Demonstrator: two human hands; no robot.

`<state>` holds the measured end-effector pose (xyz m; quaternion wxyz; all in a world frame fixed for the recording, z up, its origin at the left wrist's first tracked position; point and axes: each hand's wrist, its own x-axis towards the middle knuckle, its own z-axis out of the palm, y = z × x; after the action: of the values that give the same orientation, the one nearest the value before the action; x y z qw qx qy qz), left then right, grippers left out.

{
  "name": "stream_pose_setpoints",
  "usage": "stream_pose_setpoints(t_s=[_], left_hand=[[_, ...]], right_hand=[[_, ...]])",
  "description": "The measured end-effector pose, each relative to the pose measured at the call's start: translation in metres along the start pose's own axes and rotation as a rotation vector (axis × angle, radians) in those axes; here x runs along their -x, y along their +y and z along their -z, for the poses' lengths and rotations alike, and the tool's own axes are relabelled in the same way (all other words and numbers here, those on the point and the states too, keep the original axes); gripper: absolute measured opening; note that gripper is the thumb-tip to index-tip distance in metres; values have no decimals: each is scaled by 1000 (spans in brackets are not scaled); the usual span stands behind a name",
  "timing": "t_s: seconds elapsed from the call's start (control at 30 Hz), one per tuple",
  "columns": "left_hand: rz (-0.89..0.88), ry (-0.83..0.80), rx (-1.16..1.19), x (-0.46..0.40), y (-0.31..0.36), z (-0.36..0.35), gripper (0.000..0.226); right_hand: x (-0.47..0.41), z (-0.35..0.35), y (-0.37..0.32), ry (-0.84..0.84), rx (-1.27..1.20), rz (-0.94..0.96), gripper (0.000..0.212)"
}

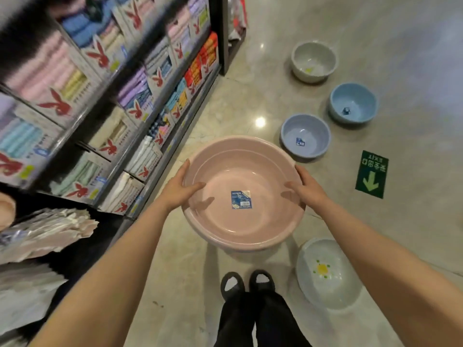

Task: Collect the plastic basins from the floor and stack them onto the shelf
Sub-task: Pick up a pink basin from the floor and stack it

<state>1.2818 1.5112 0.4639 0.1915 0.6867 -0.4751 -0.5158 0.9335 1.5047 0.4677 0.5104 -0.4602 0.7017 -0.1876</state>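
Observation:
A large pink basin (240,221) with a blue label inside is held above the floor in front of me. My left hand (179,189) grips its left rim, thumb inside. On the opposite rim sits my right hand (304,189), also gripping. On the floor to the right stand a lavender-blue basin (304,136), a light blue basin (353,102) and a grey basin (313,61). A pale basin with a yellow flower print (328,274) rests near my right foot. The shelf unit (160,116) runs along the left.
The shelves hold boxed towels in many colours. Folded packaged textiles (42,231) lie on a low surface at the left. A green arrow sticker (372,174) is on the glossy floor. My feet (246,284) stand below the pink basin.

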Motion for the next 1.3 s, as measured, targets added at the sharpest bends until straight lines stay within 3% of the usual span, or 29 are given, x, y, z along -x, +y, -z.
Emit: stream_pose_setpoints(t_s=[0.4,0.8,1.3], left_hand=[[-144,-28,-76,-71,154,-20,87],[-142,-95,-152,-215,290,-99,86],[-186,-329,-194,-410,415,-189,85]], right_hand=[[-51,128,-62,114,-89,23,54],[-177,258,-68,204,-201,-98,69],[-319,367,-36,365,-303,-229,66]])
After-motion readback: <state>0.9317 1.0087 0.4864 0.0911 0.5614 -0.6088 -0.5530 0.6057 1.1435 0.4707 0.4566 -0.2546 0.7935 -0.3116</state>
